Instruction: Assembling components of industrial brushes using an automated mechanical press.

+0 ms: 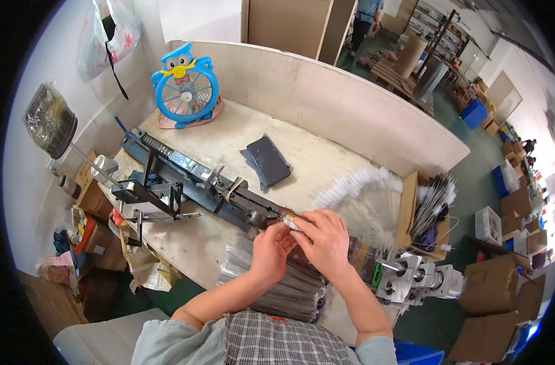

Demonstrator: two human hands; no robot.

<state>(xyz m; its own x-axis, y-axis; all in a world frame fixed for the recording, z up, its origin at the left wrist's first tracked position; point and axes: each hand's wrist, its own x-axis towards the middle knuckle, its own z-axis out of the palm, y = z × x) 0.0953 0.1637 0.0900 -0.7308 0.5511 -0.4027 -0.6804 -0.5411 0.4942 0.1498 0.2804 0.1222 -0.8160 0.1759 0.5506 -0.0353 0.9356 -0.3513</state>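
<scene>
- I see the right grip point(326, 238) pinching a small white piece point(291, 222) with a touch of yellow at its upper edge; fingers hide much of it.
- The left grip point(270, 250) has its fingers curled up against the piece from below left; I cannot tell whether they clasp it or only touch it.
- The white piece sits between the two sets of fingertips, at the near right end of the rail point(260, 203). Its visible long axis slants from upper left to lower right, roughly in line with the rail; I cannot make out which end is its front.
- The rail runs the same slant across the worktop point(244, 118), with a coil spring point(157, 146) toward its far left end.
- Below the grips I see a thick bundle of thin wires point(274, 289), partly covered by the forearms.
- To the right, a metal unit point(417, 277) with a round shaft stands at the worktop's edge.
- Farther up on that side, white-tipped brushes point(361, 193) lie fanned out beside a carton point(406, 210) holding more of them.
- Beyond the rail lie two dark slabs point(268, 160), one overlapping the other.
- At the back left, a blue fan point(187, 97) stands upright near the divider point(350, 91).
</scene>
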